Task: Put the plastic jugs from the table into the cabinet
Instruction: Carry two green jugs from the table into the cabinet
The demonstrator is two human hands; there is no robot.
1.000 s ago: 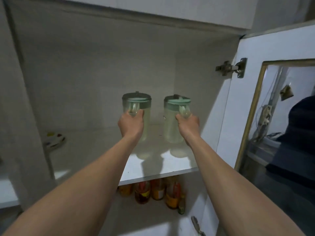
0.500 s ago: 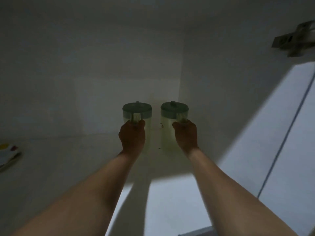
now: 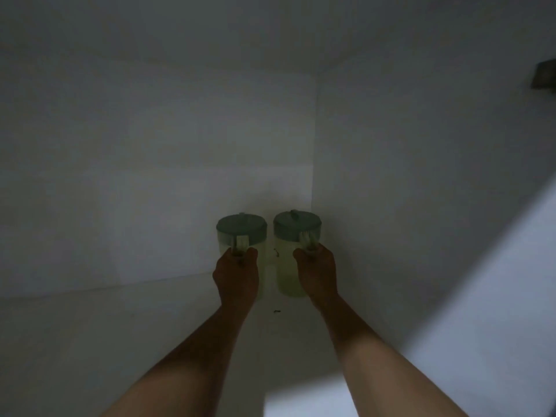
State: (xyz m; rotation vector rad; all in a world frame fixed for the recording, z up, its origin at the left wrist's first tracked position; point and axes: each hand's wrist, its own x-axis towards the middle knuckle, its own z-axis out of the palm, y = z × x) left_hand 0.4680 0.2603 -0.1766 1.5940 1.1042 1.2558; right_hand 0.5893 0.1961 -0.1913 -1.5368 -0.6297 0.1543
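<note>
Our left hand (image 3: 236,275) grips left jug (image 3: 240,236), right hand (image 3: 316,272) grips right jug (image 3: 296,236). We pushed both farther back, far right cabinet (image 3: 421,176) corner. Almost done.

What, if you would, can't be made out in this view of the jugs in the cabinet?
- Head view: the left jug bottom is hidden by the left hand, so shelf contact is unclear.
- Right jug handle: mostly covered by the right hand.
- Dark specks on the shelf: too small and dim to identify.
- Dark fitting: cut off by the right edge, blurred.
</note>
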